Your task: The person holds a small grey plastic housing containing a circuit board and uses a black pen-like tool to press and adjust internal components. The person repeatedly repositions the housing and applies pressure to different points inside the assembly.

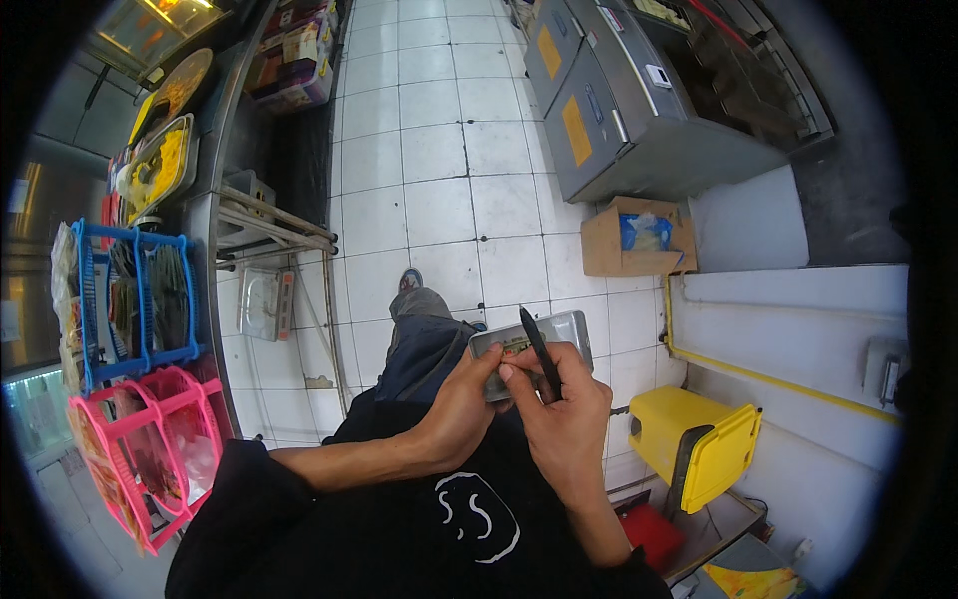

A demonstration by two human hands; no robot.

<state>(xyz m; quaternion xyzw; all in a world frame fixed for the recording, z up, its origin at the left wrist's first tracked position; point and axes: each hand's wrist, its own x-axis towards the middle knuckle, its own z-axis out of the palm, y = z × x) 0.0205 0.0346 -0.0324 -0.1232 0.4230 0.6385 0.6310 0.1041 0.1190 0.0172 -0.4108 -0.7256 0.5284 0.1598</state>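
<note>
A shallow grey metal tin (pixel 572 332) is held in front of my body, above the floor. My left hand (pixel 467 397) is closed on its near left side, with the thumb over the opening. My right hand (pixel 567 407) grips a black pen (pixel 537 345), which sticks up between the fingers with its end pointing away from me. The right thumb and fingertips meet the left thumb over the tin. Small reddish and greenish bits show inside it, too small to name. My fingers hide the tin's near part and whatever they may be pinching.
On the left, a steel counter (pixel 207 250) carries a blue rack (pixel 148 290), a pink rack (pixel 150 384) and a tray of yellow food (pixel 160 175). To the right are a grey cabinet (pixel 639 150), a cardboard box (pixel 606 245) and a yellow bin (pixel 667 424). White tiles (pixel 439 150) cover the floor.
</note>
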